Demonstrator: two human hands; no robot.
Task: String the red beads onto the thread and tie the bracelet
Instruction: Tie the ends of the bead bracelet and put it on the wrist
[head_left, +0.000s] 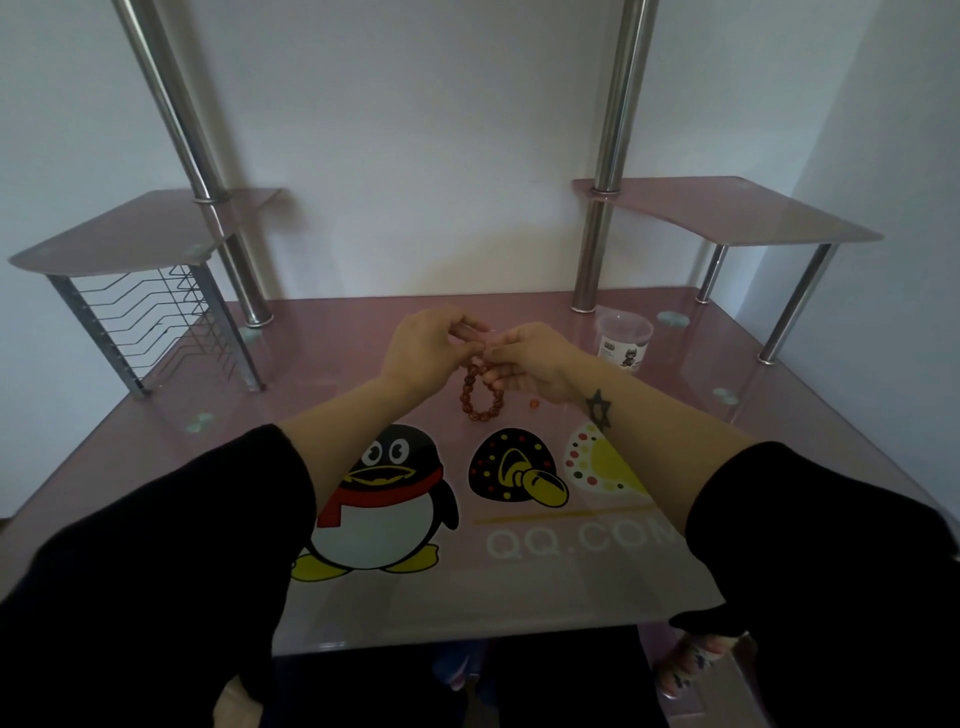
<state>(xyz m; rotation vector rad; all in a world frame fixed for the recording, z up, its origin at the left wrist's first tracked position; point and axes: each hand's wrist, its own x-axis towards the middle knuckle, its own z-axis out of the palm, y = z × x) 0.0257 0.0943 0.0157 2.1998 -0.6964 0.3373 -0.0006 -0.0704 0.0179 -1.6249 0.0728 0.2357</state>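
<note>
Fingers: the fingertips (485, 347) of both hands meet above the desk, pressed close together at the top of the bead loop; the thread itself is too thin to make out
Left hand (423, 349): fingers curled in, thumb and forefinger pinching at the top of the loop; a thin pale end pokes out toward 2 o'clock from its fingertips
Right hand (530, 364): thumb and forefinger pinched at the same spot, the other fingers folded and touching the upper beads on the loop's right side
Bracelet (477, 391): a ring of dark red glossy beads hanging from the pinch at 6 o'clock, over the desk's middle; whether its bottom touches the desk cannot be told
Loose bead (533, 402): red, alone on the desk at 3 o'clock from the loop, just beside the right wrist
Cup (623, 338): clear plastic, labelled, at 2 o'clock from the hands, well apart
Desk (332, 379): pink glass with a printed penguin (387, 499) at 6 o'clock from the hands
</note>
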